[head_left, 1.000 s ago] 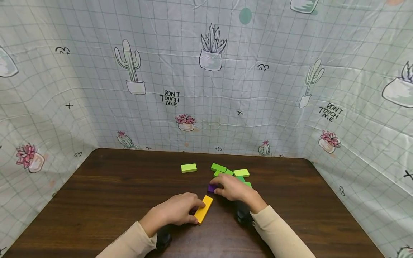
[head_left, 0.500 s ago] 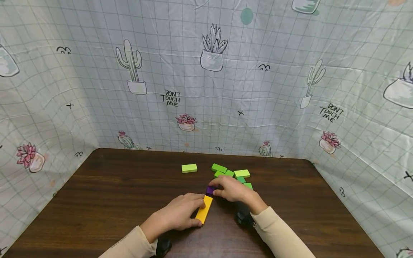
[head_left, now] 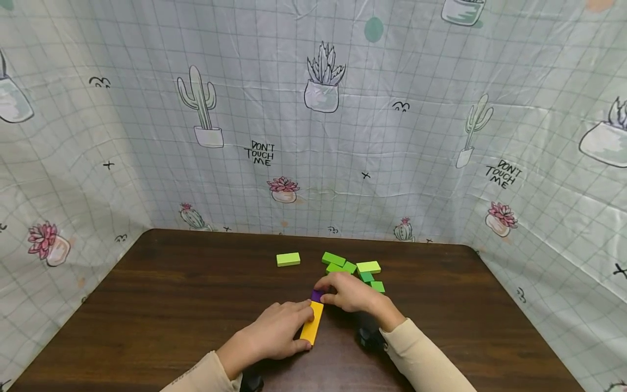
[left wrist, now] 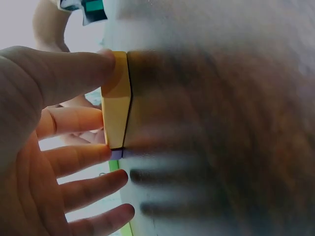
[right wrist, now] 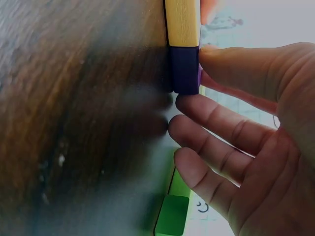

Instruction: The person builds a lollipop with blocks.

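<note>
A long yellow block [head_left: 312, 326] lies flat on the table, held by my left hand [head_left: 276, 333] with the thumb at its near end and fingertips at its far end. In the left wrist view the thumb presses against one end of the yellow block [left wrist: 117, 98], and the last two fingers stay off it. Against the far end sits a small purple block [head_left: 316, 295], pinched by my right hand [head_left: 350, 294]. The right wrist view shows the purple block [right wrist: 185, 71] end to end with the yellow one, thumb on its top edge, fingertips at its far side.
Behind my right hand several green blocks [head_left: 334, 258] lie in a loose cluster, with a lime block [head_left: 368, 267] at its right. Another lime block [head_left: 288, 259] lies alone to the left. The dark wooden table [head_left: 196, 288] ends at a patterned curtain [head_left: 313, 141].
My right hand has drawn the purple block left and nearer, up to the yellow block's far end. My left hand has shifted the yellow block slightly right and turned it a little straighter.
</note>
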Motion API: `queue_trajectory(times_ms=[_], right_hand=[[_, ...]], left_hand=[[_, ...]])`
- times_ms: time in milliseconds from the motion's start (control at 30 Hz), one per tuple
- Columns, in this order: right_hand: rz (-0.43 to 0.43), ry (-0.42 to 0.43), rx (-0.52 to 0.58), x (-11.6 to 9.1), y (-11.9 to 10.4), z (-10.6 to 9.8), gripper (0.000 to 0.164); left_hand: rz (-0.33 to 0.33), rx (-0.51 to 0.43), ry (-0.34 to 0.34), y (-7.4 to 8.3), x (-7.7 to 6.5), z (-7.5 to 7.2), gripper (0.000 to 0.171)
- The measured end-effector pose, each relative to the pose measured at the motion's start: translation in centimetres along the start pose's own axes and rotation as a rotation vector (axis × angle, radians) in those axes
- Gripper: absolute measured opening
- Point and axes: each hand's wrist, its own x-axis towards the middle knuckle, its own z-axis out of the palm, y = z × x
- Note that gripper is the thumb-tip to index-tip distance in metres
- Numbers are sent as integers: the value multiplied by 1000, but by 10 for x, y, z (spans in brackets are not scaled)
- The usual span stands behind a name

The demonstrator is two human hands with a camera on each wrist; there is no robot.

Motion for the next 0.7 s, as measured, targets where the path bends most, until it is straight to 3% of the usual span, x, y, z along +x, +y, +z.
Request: queue_trajectory(times_ms=[400, 700], right_hand=[[34, -1, -1, -2, -2, 1, 23], [33, 5, 39, -3, -1, -1, 21]], left_hand=[[-28, -12, -17, 3, -1, 1, 40], [-12, -12, -18, 2, 1, 0, 39]])
